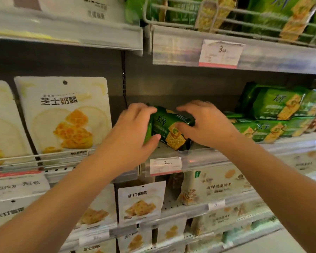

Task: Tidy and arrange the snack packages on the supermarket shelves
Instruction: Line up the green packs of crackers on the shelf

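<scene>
from the head view, both hands are on one green cracker pack [169,127] that stands at the front of the middle shelf [199,156], a little tilted, with one lower corner close to the clear front rail. the left hand [133,128] wraps the pack's left end, fingers curled over the top and thumb under the bottom edge. the right hand [202,123] is curled on the right end, fingertips on the front face; whether its thumb is behind the pack i cannot tell. to the right, well apart from this pack, a stack of the same green packs [274,114] lies on the same shelf. to the left a white cheese snack pouch [66,114] leans in the next bay. a price tag [165,165] sits on the rail just under the pack.

what could go wrong, i think: the pack is alone and tilted, so if the hands let go now it may tip forward over the low rail. also a strong squeeze could break the crackers inside.
</scene>
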Demonstrator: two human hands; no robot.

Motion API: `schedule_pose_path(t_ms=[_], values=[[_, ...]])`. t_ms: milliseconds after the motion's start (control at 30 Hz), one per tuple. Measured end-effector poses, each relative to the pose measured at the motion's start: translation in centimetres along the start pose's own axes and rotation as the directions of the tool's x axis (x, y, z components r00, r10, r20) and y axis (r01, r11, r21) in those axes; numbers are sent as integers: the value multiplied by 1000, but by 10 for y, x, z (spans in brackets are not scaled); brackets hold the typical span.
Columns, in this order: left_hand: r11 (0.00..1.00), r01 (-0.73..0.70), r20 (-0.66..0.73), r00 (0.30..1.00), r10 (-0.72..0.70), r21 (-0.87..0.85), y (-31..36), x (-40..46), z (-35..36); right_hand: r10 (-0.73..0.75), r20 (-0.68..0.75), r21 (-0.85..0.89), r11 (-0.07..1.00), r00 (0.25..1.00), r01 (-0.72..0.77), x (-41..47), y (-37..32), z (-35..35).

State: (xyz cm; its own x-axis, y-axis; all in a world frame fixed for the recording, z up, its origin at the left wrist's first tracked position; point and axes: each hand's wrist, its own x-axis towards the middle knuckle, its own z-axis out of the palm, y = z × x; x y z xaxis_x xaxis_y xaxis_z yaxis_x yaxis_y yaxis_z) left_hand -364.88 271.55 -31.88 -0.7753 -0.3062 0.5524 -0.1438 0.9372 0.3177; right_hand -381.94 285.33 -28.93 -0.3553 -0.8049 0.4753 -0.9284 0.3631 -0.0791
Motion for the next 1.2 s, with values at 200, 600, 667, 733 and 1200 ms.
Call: schedule_pose_path(t_ms=[200,600,667,733,1200], values=[[980,145,25,988,-150,138,-3,25,15,25,212,-109,994,977,-2,28,19,7],[883,351,74,917,-391,312,6,35,10,-97,373,16,995,923,98,50,40,-5],[867,380,120,892,-435,321,5,40,6,-129,384,58,992,914,116,50,52,-13],[874,413,150,876,-458,257,2,46,2,-171,386,130,983,907,131,47,63,-18],[784,518,377,840,-390,-342,-10,81,23,-268,345,201,957,900,209,16,79,-10]])
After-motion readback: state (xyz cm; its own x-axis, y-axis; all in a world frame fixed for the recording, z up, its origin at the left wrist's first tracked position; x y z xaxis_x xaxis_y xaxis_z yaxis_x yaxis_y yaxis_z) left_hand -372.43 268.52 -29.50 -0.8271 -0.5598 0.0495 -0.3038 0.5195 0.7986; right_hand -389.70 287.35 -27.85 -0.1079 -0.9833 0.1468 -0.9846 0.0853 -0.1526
